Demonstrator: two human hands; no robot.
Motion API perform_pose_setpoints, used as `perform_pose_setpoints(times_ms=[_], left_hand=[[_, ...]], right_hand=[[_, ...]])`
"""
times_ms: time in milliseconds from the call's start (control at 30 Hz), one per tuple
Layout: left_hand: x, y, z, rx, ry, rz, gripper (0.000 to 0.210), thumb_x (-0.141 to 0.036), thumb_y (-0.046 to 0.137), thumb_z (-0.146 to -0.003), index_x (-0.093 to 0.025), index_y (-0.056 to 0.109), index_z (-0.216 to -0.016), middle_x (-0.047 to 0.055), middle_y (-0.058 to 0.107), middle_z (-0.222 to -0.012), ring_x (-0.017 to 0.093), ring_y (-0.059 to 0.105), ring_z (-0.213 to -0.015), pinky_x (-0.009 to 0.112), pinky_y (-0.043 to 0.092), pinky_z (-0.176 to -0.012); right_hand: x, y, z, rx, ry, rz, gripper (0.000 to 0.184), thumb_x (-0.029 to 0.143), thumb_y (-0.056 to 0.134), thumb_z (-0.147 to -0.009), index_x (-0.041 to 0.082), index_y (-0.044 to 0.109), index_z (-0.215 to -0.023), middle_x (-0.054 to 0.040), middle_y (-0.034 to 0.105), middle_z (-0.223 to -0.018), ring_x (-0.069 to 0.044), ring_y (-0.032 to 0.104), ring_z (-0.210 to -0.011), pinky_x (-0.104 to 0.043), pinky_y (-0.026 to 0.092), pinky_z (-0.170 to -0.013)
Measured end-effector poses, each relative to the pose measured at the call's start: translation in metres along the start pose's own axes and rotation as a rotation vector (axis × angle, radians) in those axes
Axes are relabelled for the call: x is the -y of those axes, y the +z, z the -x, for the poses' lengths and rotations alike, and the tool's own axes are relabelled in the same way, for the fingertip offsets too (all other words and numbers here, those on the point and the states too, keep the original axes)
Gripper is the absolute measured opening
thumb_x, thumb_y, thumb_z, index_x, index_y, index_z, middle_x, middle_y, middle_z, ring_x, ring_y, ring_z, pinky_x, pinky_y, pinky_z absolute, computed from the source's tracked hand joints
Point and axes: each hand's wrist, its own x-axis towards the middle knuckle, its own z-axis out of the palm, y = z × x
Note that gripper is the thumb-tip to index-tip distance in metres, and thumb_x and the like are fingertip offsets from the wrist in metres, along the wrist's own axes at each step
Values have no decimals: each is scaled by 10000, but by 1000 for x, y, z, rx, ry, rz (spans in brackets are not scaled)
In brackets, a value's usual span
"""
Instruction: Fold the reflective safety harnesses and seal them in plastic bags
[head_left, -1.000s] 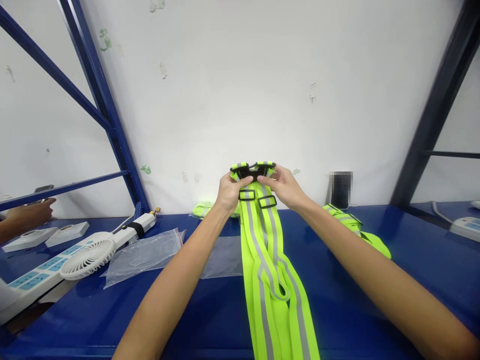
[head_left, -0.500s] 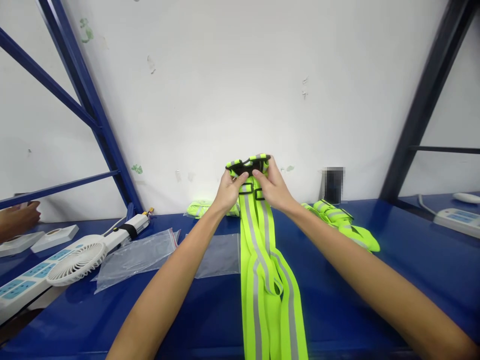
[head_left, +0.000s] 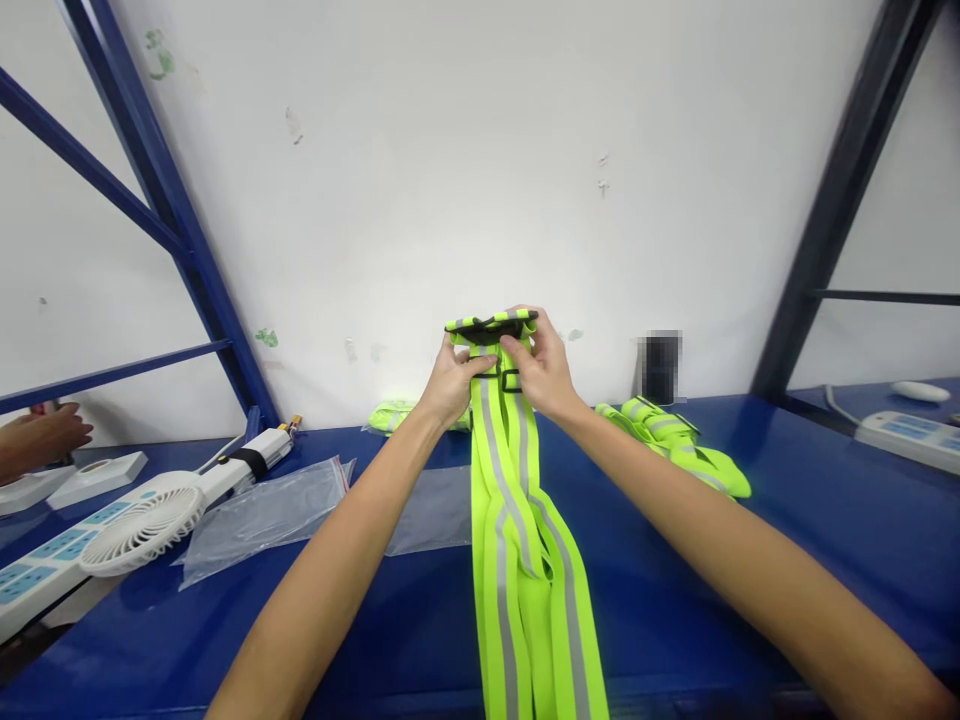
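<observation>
A neon-yellow reflective strap vest (head_left: pixel 502 520) with grey stripes hangs from both hands in front of the wall. My left hand (head_left: pixel 450 382) pinches the left side of its black-edged top, thumb across the front. On the other side my right hand (head_left: pixel 546 365) grips the same top part, with its thumb pressed near the middle. Black slide buckles sit just below the thumbs. The long straps drop down past the front edge of the blue table (head_left: pixel 675 590). The fingers behind the vest's top are partly hidden.
Clear plastic bags (head_left: pixel 262 510) lie left of the vest. Farther left are a white handheld fan (head_left: pixel 142 530), a power strip (head_left: pixel 45 560) and another person's hand (head_left: pixel 49 440). More folded neon straps (head_left: pixel 675 445) lie at the right, beside a blurred dark object (head_left: pixel 660 367).
The view has shifted slightly, so most things sit a little farther left. Both hands keep hold of the vest, and its black-edged top now lies flatter and closer together.
</observation>
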Motion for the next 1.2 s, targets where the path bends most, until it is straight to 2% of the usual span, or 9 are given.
perform_pose_setpoints(times_ms=[100,300,367,467,600,667,833,1033,1200], left_hand=[[7,2,1,-32,-124,31,444,-240,805,-648,-175,565,-1016,40,705,-870,219,687,-837,397,511,-862],[22,8,4,-111,-176,-97,380,-390,736,-778,-204,580,-1070,66,727,-998,255,687,-958,373,530,-831],[26,8,6,-88,-194,-55,408,-402,749,-767,-196,582,-1076,70,733,-984,254,696,-920,371,538,-807],[30,5,9,-47,-211,-52,384,-404,782,-727,-156,636,-982,78,742,-863,259,707,-826,368,538,-777],[38,0,14,-51,-343,9,340,-401,814,-692,-153,653,-861,75,729,-739,264,707,-733,382,543,-737],[43,0,20,-51,-370,71,330,-398,811,-697,-165,645,-860,67,727,-730,270,712,-748,392,548,-748],[52,0,44,-85,-302,89,336,-331,781,-717,-176,640,-980,57,745,-847,281,717,-890,398,544,-839],[45,-10,71,-53,-297,38,520,-293,816,-695,-151,610,-1150,93,738,-1037,277,692,-1018,377,507,-933],[39,-13,87,-147,-322,-22,462,-261,815,-664,-138,642,-1075,82,745,-943,271,705,-932,363,516,-874]], right_hand=[[-7,-5,-4,3,7,-35,239,376,596,-865,255,540,-1064,-47,614,-1090,-235,570,-1064,-364,453,-977],[-21,-6,-1,13,55,-41,244,364,586,-862,259,521,-1072,-48,607,-1095,-235,567,-1065,-354,456,-960],[-22,-4,2,0,30,-20,229,327,558,-876,260,504,-1088,-51,595,-1094,-233,562,-1064,-361,441,-982],[-24,-4,9,69,-43,70,173,273,481,-909,256,501,-1081,-60,588,-1069,-235,562,-1037,-380,437,-980],[-29,-8,16,118,-104,193,169,236,424,-929,254,512,-1072,-68,589,-1057,-237,569,-1017,-392,450,-955],[-33,-9,20,126,-132,218,185,212,419,-929,253,520,-1078,-72,595,-1058,-238,574,-1021,-394,455,-945],[-40,0,42,118,-158,242,255,146,385,-920,250,532,-1101,-83,596,-1061,-236,582,-1024,-396,468,-918],[-35,15,62,130,-6,114,255,133,432,-891,228,581,-1075,-62,625,-1044,-214,595,-1010,-364,470,-906],[-27,7,68,190,145,-88,296,77,445,-808,219,668,-942,-56,667,-1088,-209,615,-1069,-362,454,-958]])
